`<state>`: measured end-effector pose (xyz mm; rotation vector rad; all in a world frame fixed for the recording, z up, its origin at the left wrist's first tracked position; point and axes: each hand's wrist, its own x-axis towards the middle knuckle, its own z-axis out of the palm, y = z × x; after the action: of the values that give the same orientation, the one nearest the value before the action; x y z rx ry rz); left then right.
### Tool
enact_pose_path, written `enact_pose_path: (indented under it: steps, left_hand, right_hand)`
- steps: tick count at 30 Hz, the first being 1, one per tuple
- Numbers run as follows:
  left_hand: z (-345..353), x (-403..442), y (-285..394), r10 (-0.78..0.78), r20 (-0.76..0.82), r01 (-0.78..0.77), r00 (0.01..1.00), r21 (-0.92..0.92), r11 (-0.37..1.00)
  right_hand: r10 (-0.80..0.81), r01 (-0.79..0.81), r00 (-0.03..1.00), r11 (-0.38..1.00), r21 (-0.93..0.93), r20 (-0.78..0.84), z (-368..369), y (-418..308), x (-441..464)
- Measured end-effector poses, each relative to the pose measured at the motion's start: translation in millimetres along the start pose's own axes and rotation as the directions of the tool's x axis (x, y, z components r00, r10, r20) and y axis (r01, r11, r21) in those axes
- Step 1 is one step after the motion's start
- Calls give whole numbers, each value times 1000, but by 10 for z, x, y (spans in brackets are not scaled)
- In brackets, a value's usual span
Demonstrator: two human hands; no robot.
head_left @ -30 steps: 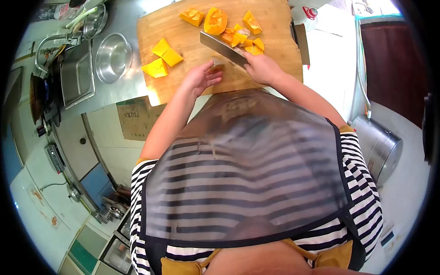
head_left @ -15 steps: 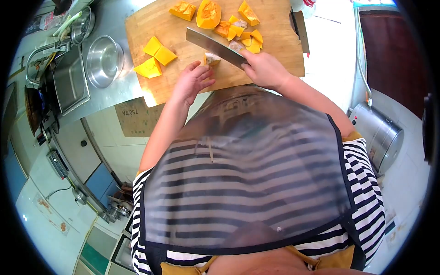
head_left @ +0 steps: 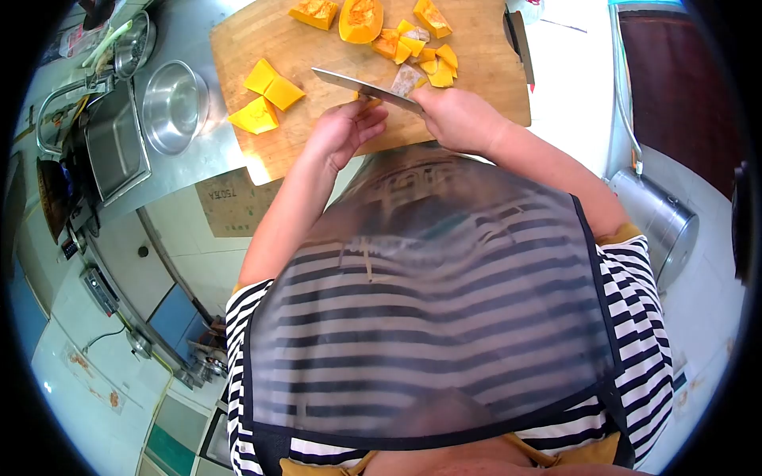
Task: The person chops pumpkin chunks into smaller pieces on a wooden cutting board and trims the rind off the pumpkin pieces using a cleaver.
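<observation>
My right hand is wrapped round the handle of a kitchen knife with a broad blade, which points left over the wooden cutting board. Just below the blade, my left hand has its fingers curled on a small pumpkin piece, mostly hidden by the fingers and blade. Near the knife's right end lies a pale rind-sided piece. Beyond it sits a pile of small pumpkin chunks. Yellow pumpkin blocks rest on the board's left side.
Larger pumpkin pieces lie at the board's far edge. To the left stands a metal bowl on the steel counter, beside a sink. Another knife in a dark holder is at the board's right edge.
My left hand has moved up and right, closing its fingers on the small pumpkin piece. The knife blade has tilted, so its face looks narrower, and its tip has shifted slightly left.
</observation>
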<state>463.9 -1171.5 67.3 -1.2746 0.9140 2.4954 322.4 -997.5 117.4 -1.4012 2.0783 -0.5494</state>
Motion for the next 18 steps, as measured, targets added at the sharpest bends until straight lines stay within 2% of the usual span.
enact_pose_path:
  steps: [2,3,5,7,9,11,18]
  left_hand:
    - [-13,-1,-37,9,8,-9,1000,-33,999]
    - [-16,-2,-69,26,-9,-26,1000,-43,999]
    - [9,-17,-121,42,-25,-44,999,-58,997]
    - [84,-46,-147,93,-89,-100,992,-78,992]
    - [94,-51,-171,96,-86,-104,992,-100,990]
    - [94,-56,-186,97,-83,-107,992,-123,987]
    - [50,7,-218,83,-79,-95,993,-165,982]
  right_hand:
    - [56,-50,990,998,-48,133,-144,-88,29]
    - [58,-51,989,997,-51,136,-209,-130,57]
    - [137,-105,949,987,-123,285,-313,-209,120]
    - [153,-116,937,984,-134,314,-376,-268,165]
    - [171,-127,924,981,-148,341,-379,-282,197]
    - [96,-56,949,989,-139,300,-349,-271,220]
    - [139,-71,936,975,-213,323,-250,-467,321]
